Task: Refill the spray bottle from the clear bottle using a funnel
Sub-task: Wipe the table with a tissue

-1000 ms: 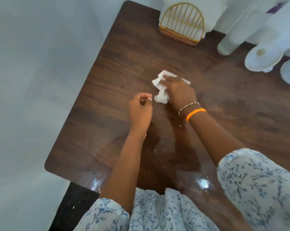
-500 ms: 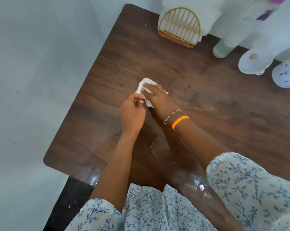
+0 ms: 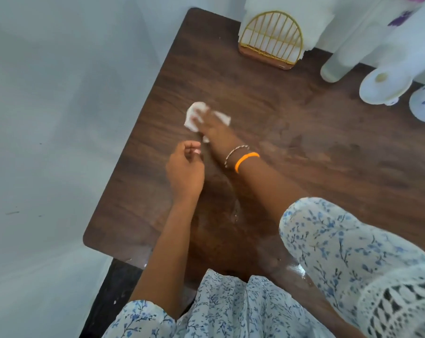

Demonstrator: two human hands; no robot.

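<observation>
Wood fills most of what we see: our brown table (image 3: 304, 147) has a dark grain and a shiny wet patch near its close edge. Pale floor (image 3: 47, 142) lies to the left of it. Our blue flowered sleeves (image 3: 340, 252) sit at the bottom, one on each arm. At the far right of the table stand the task things, well away from our hands. We see the clear bottle (image 3: 345, 54) leaning in from the top, with its round bottom on the wood. Just beside it sits the white funnel (image 3: 384, 86), its wide mouth turned up toward us. Next to that, at the edge of the view, is a white rounded thing with small blue flowers (image 3: 423, 103); we cannot tell if it is the spray bottle. A gold wire napkin holder (image 3: 271, 46) stands at the far edge of the table, with white napkins (image 3: 279, 13) in it. Our right hand (image 3: 213, 130) reaches out near the left side of the table and presses down on a white tissue (image 3: 194, 115). Its fingers lie on top of the tissue, but they are blurry, so we cannot tell if they are flat or curled round it. Our left hand (image 3: 184, 169) is just beside the right wrist, above the wood. Its fingers are curled in and the thumb meets a fingertip; whether it pinches some small thing, we cannot tell. On the right wrist we wear an orange band (image 3: 245, 161) and a thin bead bracelet (image 3: 234, 152), side by side.
</observation>
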